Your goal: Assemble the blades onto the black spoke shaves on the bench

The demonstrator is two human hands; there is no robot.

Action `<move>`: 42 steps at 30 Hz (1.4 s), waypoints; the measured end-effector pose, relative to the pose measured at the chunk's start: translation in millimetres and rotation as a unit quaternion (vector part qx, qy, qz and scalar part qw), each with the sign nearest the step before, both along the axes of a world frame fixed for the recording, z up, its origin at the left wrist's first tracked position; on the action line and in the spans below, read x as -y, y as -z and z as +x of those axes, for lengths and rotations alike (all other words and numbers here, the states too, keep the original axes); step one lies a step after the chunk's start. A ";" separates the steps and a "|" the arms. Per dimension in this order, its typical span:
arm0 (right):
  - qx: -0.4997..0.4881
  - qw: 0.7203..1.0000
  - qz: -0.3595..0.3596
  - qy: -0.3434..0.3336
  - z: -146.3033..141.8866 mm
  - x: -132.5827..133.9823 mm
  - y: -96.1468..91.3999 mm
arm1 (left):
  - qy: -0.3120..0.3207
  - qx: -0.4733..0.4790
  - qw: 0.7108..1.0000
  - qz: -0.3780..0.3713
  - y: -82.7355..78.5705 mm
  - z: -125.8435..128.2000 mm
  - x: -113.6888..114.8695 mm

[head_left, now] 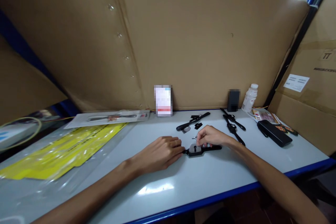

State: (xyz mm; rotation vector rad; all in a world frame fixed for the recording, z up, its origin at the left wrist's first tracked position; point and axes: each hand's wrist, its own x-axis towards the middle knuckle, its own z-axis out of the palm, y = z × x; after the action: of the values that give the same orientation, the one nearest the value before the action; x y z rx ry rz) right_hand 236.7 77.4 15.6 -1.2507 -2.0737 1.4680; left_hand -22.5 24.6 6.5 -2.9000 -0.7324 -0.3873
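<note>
A black spokeshave (207, 148) lies across the table in front of me. My left hand (165, 148) is closed round its left handle, palm down, with the handle's end hidden under the fingers. A grey blade (193, 147) rests on the middle of its body. At that blade my right hand (208, 135) has its fingertips pinched together; what is between them cannot be made out. Something small and silvery (194, 137) shows just beside the fingertips. Behind the hands lie another spokeshave (193, 121), a small black part (198, 126) and a loose grey blade (186, 130).
More black spokeshaves (232, 127) lie at the right, near a black case (275, 133). A phone (164, 100), a dark box-shaped thing (233, 100) and a white bottle (250, 98) stand along the cardboard wall (183, 42). Yellow plastic-wrapped sheets (65, 152) and a packaged tool (110, 117) lie left.
</note>
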 end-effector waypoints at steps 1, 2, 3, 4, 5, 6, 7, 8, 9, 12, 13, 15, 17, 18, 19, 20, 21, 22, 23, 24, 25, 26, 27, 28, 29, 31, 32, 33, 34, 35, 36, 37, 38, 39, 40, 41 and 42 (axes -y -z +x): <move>0.005 1.000 -0.002 0.001 -0.5 0.5 -0.5 | -0.004 -0.007 1.000 -0.001 -0.6 0.9 0.5; 0.011 1.000 -0.005 0.001 -0.8 1.0 -1.2 | -0.008 -0.012 1.000 -0.004 -1.0 1.8 1.1; 0.016 1.000 -0.006 0.001 -1.1 1.5 -2.1 | -0.012 -0.015 1.000 -0.010 -1.5 2.7 1.7; 0.019 1.000 -0.006 0.001 -1.1 2.0 -3.1 | -0.016 -0.015 1.000 -0.019 -1.9 3.5 2.3; 0.022 1.000 -0.005 -0.001 -0.9 2.3 -4.1 | -0.020 -0.013 0.999 -0.030 -2.4 4.3 2.9; 0.025 1.000 -0.007 -0.005 -0.6 2.7 -5.2 | -0.023 -0.010 0.999 -0.044 -3.0 4.9 3.5; 0.028 1.000 -0.009 -0.009 -0.1 3.0 -6.4 | -0.027 -0.007 0.998 -0.056 -3.7 5.5 4.0; 0.032 0.999 -0.012 -0.014 0.5 3.4 -7.6 | -0.030 -0.005 0.997 -0.067 -4.4 5.9 4.5; 0.035 0.999 -0.015 -0.017 1.0 3.9 -8.9 | -0.033 -0.002 0.997 -0.075 -5.1 6.1 4.9; 0.044 0.999 -0.022 -0.024 2.6 5.2 -12.6 | -0.033 0.011 0.996 -0.084 -6.3 6.4 5.3; 0.044 0.999 -0.021 -0.024 3.2 5.2 -13.8 | -0.030 0.016 0.996 -0.086 -6.3 6.3 5.1; 0.038 0.999 0.002 -0.006 4.8 3.7 -15.6 | -0.027 0.024 0.995 -0.088 -5.9 5.9 4.6; 0.044 0.995 0.079 0.044 7.2 -0.1 -16.4 | -0.028 0.026 0.995 -0.089 -5.0 5.2 3.9; 0.057 0.987 0.133 0.073 8.6 -2.5 -16.2 | -0.030 0.025 0.995 -0.089 -4.5 4.8 3.5; 0.077 0.975 0.186 0.098 10.0 -5.0 -15.7 | -0.032 0.022 0.995 -0.089 -4.2 4.5 3.2; 0.103 0.961 0.229 0.115 11.4 -7.3 -14.8 | -0.033 0.019 0.995 -0.089 -4.0 4.3 3.0; 0.132 0.948 0.260 0.125 12.6 -9.2 -13.7 | -0.034 0.017 0.995 -0.089 -3.9 4.2 2.8; 0.158 0.938 0.280 0.132 13.6 -10.5 -12.4 | -0.035 0.017 0.995 -0.088 -4.0 4.2 2.8; 0.179 0.929 0.295 0.135 14.3 -11.3 -11.1 | -0.035 0.018 0.995 -0.088 -4.2 4.4 2.8; 0.194 0.922 0.307 0.132 14.6 -11.6 -9.7 | -0.036 0.018 0.995 -0.088 -4.5 4.8 3.0; 0.206 0.916 0.320 0.125 14.5 -11.7 -8.3 | -0.035 0.017 0.995 -0.089 -4.9 5.2 3.2; 0.214 0.911 0.334 0.112 13.9 -11.8 -6.9 | -0.035 0.015 0.995 -0.090 -5.3 5.6 3.5; 0.221 0.906 0.347 0.100 12.9 -12.0 -5.3 | -0.035 0.013 0.995 -0.091 -5.7 6.1 3.7; 0.230 0.901 0.357 0.092 11.5 -12.6 -3.5 | -0.034 0.014 0.995 -0.092 -5.9 6.4 3.9; 0.240 0.895 0.364 0.090 9.7 -13.5 -1.6 | -0.033 0.016 0.995 -0.093 -6.1 6.6 4.0; 0.262 0.886 0.372 0.090 6.3 -16.7 2.2 | -0.032 0.025 0.995 -0.095 -5.8 6.6 3.8; 0.270 0.884 0.372 0.085 5.1 -18.7 3.7 | -0.031 0.029 0.995 -0.095 -5.4 6.4 3.5; 0.274 0.885 0.371 0.073 4.6 -20.7 4.8 | -0.030 0.031 0.994 -0.096 -5.0 6.1 3.2; 0.275 0.885 0.370 0.060 5.0 -22.4 5.3 | -0.030 0.033 0.994 -0.096 -4.6 5.7 2.9; 0.276 0.885 0.371 0.050 6.1 -23.7 5.0 | -0.030 0.034 0.994 -0.096 -4.2 5.4 2.6; 0.280 0.884 0.371 0.043 8.1 -24.3 4.0 | -0.029 0.035 0.994 -0.096 -3.9 5.1 2.4; 0.286 0.882 0.372 0.038 10.5 -24.2 2.4 | -0.028 0.036 0.994 -0.096 -3.6 4.9 2.3; 0.295 0.880 0.371 0.034 13.0 -23.3 0.3 | -0.028 0.038 0.994 -0.096 -3.5 4.9 2.4; 0.307 0.877 0.368 0.032 15.2 -21.7 -1.8 | -0.029 0.039 0.994 -0.095 -3.4 4.9 2.5; 0.320 0.874 0.363 0.034 16.6 -19.4 -3.9 | -0.029 0.038 0.994 -0.095 -3.5 5.1 2.6; 0.332 0.871 0.360 0.038 17.0 -16.8 -5.8 | -0.031 0.034 0.994 -0.096 -3.5 5.3 2.8; 0.342 0.867 0.359 0.045 16.2 -13.9 -7.3 | -0.033 0.028 0.994 -0.098 -3.6 5.6 2.9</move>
State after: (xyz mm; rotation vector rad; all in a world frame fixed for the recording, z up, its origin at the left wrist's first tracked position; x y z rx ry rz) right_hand 253.0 91.2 22.9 -1.6013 -2.5483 0.0856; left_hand -16.9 21.7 10.2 -3.0475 -0.9202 -0.4136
